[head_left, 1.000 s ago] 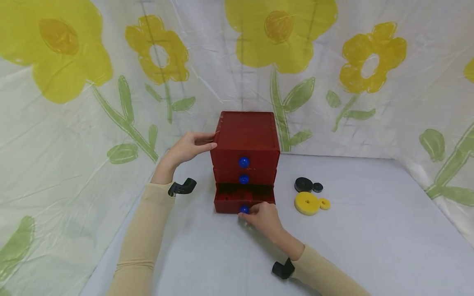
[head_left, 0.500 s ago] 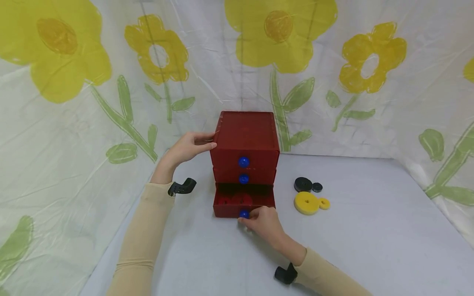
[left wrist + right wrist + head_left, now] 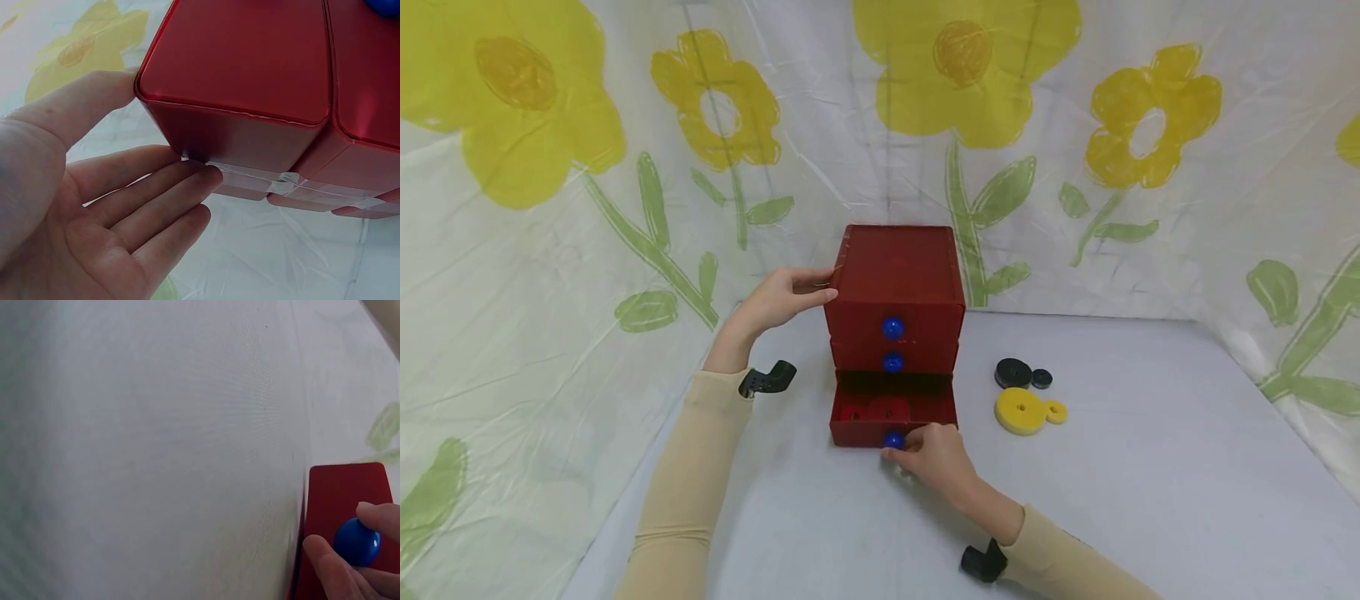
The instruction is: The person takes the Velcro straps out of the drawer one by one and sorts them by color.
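Observation:
A red cabinet [image 3: 897, 265] with three stacked drawers stands on the table, a round blue knob on each. Its bottom drawer [image 3: 854, 434] is pulled out. Inside lie a larger red disc [image 3: 889, 408] and a smaller one [image 3: 853, 412], each with a centre hole. The right hand [image 3: 942, 460] pinches the bottom drawer's blue knob [image 3: 357, 542] between thumb and fingers. On the cabinet's left side rests the left hand [image 3: 775, 298], its fingers [image 3: 162, 206] nearly straight and their tips against the red wall; the thumb touches the front corner.
To the cabinet's right lie a large black disc [image 3: 1012, 373], a small black disc [image 3: 1041, 379], a large yellow disc [image 3: 1020, 412] and a small yellow disc [image 3: 1056, 412]. Behind the table hangs a white curtain [image 3: 820, 100] printed with yellow flowers.
The bottom drawer has slid further out toward the person, with the right hand moving along on its knob. More of the red discs inside shows. The left hand has stayed in place.

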